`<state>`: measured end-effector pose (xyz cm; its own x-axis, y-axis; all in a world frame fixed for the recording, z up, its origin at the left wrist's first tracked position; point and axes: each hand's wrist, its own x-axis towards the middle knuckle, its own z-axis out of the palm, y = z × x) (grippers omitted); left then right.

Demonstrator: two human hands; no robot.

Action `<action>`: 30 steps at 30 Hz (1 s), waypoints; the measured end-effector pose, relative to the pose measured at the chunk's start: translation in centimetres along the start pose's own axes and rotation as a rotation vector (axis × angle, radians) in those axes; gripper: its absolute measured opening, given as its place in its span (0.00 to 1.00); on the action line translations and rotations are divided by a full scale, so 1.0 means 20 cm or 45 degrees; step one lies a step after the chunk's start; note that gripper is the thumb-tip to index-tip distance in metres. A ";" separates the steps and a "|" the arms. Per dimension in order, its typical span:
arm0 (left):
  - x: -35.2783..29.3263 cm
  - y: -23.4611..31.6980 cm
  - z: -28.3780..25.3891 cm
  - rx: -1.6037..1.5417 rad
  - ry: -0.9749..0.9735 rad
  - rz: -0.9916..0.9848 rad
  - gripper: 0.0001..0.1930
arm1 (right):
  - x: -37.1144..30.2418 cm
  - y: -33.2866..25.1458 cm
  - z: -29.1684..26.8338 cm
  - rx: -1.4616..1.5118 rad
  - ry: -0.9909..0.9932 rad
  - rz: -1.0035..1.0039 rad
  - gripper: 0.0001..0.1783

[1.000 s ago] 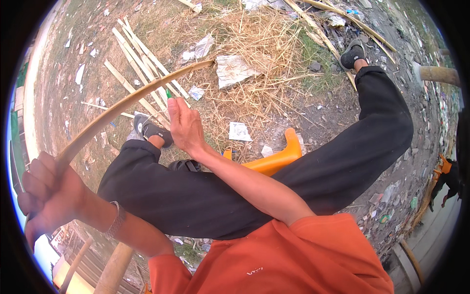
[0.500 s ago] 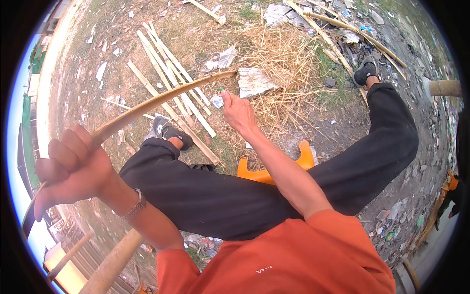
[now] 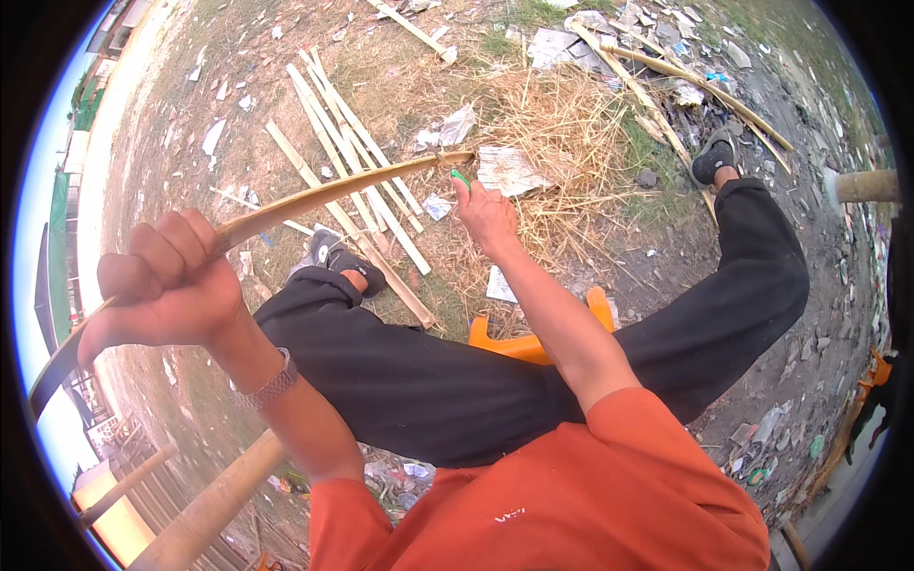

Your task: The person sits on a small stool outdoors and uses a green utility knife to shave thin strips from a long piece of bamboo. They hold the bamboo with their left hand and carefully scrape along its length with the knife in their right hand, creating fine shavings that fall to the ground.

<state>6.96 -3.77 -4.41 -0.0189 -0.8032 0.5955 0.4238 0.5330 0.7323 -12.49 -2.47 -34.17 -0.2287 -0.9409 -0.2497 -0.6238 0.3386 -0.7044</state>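
My left hand (image 3: 176, 281) is wrapped round a long, curved bamboo strip (image 3: 324, 195), held up at the left. The strip slopes away to the right, and its far end lies by a pale flat slab (image 3: 512, 170) on the straw. Close below that far end is my right hand (image 3: 488, 219), its fingers closed. A small green piece (image 3: 460, 178) sticks out by its thumb, and the rest of what it holds is hidden. From this view I cannot tell whether that green thing touches the strip.
Several split bamboo strips (image 3: 347, 157) lie on the ground ahead, left of a straw heap (image 3: 571, 124). Longer bamboo pieces (image 3: 700, 81) rest at the far right. An orange plastic seat (image 3: 519, 347) shows between my legs. A thick bamboo pole (image 3: 214, 500) runs at the lower left.
My left hand has risen, lifting the near part of the bamboo strip. The whole view has shifted slightly, and my right hand stays near the strip's far end.
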 end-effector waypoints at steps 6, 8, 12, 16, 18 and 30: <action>0.05 -0.02 0.05 0.340 0.268 0.086 0.35 | 0.16 0.08 0.01 -0.498 -0.026 0.056 0.29; 0.06 -0.02 0.01 0.347 0.318 0.059 0.35 | 0.28 0.26 -0.11 -0.805 -0.032 0.065 0.26; 0.02 -0.02 0.04 0.279 0.166 0.105 0.35 | 0.20 0.11 -0.38 -0.492 0.165 0.016 0.31; 0.02 -0.04 0.03 0.014 -0.107 0.086 0.36 | 0.00 -0.18 -0.41 0.288 -0.100 -0.095 0.30; 0.03 -0.04 0.02 -0.005 -0.143 0.087 0.36 | -0.21 -0.41 -0.49 0.502 -0.191 -0.335 0.29; 0.00 -0.03 -0.02 -0.138 -0.385 0.088 0.37 | -0.56 -0.65 -0.47 0.371 -0.092 -0.457 0.24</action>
<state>7.17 -4.16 -5.02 -0.2478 -0.6421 0.7254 0.5270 0.5390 0.6571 -8.82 3.82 -16.02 0.0218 -0.9997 0.0055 -0.4156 -0.0140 -0.9094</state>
